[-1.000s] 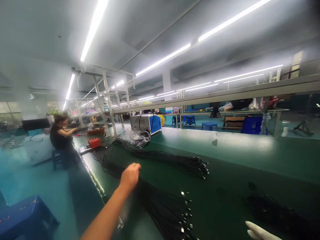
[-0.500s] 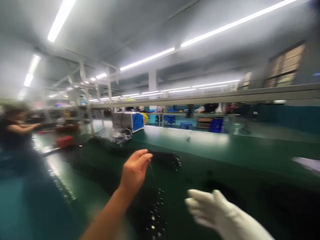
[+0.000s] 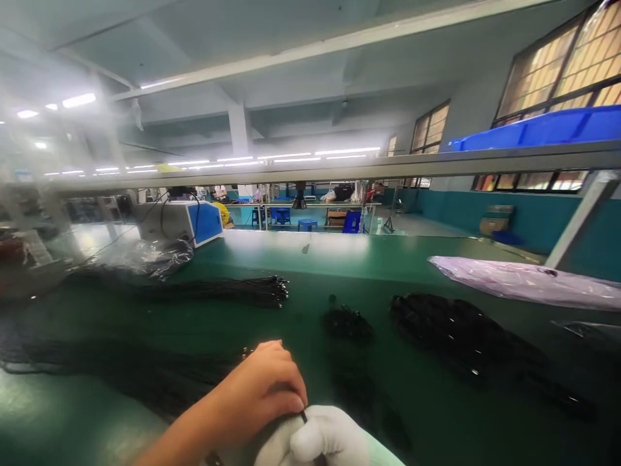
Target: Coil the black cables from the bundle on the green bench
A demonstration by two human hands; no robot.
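My bare left hand (image 3: 272,385) is closed, its thumb and fingertips pinching a thin black cable (image 3: 304,417). Just below it, my right hand (image 3: 325,440), in a white glove, is closed around the same cable, thumb on top. Most of the cable is hidden by the hands. Under and left of my left forearm lies a long bundle of black cables (image 3: 126,366). A second cable bundle (image 3: 218,290) with small shiny ends lies farther back. Small black coils (image 3: 347,322) rest ahead of my right hand.
To the right is a large dark pile (image 3: 460,330) of black cables, with a pinkish plastic bag (image 3: 514,278) behind it. Clear plastic wrap (image 3: 150,255) and a white and blue machine (image 3: 187,223) stand back left. A metal rail (image 3: 310,171) crosses above the green tabletop (image 3: 291,259).
The view has swung right. My left hand came down and toward my right hand. My right hand, apart with fingers extended before, is now closed on the cable beside the left.
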